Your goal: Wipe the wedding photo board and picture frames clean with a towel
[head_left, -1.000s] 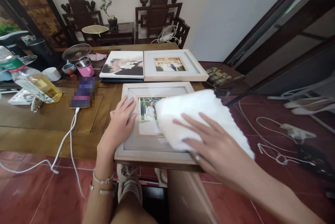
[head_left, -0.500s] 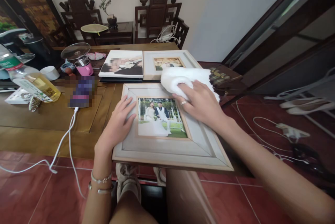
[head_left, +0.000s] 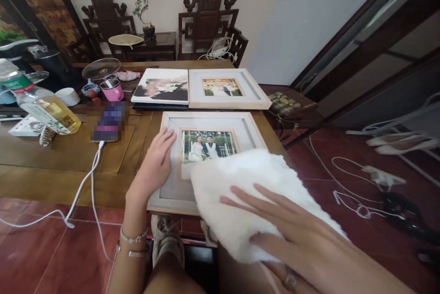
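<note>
A pale wooden picture frame (head_left: 172,172) lies on the table's near edge, with a photo (head_left: 209,145) of a seated couple in it. Flat on the frame's left border rests my left hand (head_left: 156,161), its fingers stretched out. My right hand (head_left: 292,220) holds a white fluffy cloth (head_left: 240,179) over the frame's lower right part; the upper fingers lie along the cloth, others are tucked below. That cloth hides the frame's lower right corner and the bottom of the photo. Behind stand a second framed picture (head_left: 252,92) and a white-edged photo panel (head_left: 161,85), side by side.
Left on the wooden table (head_left: 68,170) are a phone (head_left: 110,122) on a white cable, a pink mug (head_left: 112,90), a white cup (head_left: 68,97) and a bottle of yellow liquid (head_left: 51,108). A patterned bag (head_left: 287,104) sits beyond the table's right edge.
My right hand has brought the cloth from the frame's upper right corner down to its lower right, and the cloth has spread out. The left hand has barely shifted.
</note>
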Demonstrator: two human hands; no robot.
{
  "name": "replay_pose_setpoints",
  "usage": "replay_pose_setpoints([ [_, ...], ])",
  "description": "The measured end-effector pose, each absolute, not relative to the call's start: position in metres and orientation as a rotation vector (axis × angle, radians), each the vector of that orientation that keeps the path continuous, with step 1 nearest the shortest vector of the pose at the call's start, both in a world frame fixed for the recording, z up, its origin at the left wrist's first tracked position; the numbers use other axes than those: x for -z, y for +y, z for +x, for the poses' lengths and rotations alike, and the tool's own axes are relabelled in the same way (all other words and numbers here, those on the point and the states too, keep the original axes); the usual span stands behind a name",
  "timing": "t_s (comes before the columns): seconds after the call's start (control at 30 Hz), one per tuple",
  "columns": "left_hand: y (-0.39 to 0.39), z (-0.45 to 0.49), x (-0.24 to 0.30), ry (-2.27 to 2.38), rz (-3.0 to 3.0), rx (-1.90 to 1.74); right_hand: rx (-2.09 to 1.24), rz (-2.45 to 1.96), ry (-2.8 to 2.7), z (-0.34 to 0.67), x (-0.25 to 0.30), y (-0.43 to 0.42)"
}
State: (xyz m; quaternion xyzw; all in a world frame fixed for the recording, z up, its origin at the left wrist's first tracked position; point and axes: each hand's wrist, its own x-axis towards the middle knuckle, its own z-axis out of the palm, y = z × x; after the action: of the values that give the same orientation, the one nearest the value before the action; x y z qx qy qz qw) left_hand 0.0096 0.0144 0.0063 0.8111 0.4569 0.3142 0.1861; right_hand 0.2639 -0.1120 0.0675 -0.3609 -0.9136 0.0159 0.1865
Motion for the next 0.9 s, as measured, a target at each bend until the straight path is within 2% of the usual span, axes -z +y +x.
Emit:
replay_pose_setpoints([
  [0.1,0.014,0.009,-0.008,1.276,2.290,-0.855,0.009,-1.081,-2.508,0.263,-0.056,-0.101],
  [0.27,0.011,0.009,-0.011,1.269,2.269,-0.855,0.278,-1.297,-2.461,0.280,-0.033,-0.041],
  [0.5,0.011,0.009,-0.012,1.254,2.254,-0.892,0.335,-1.505,-2.346,0.282,-0.031,0.026],
  [0.63,0.012,0.010,-0.011,1.279,2.241,-0.899,0.280,-1.429,-2.457,0.276,-0.028,0.002],
  [0.9,0.013,0.010,-0.007,1.273,2.256,-0.940,-0.124,-1.100,-2.522,0.264,-0.057,-0.097],
])
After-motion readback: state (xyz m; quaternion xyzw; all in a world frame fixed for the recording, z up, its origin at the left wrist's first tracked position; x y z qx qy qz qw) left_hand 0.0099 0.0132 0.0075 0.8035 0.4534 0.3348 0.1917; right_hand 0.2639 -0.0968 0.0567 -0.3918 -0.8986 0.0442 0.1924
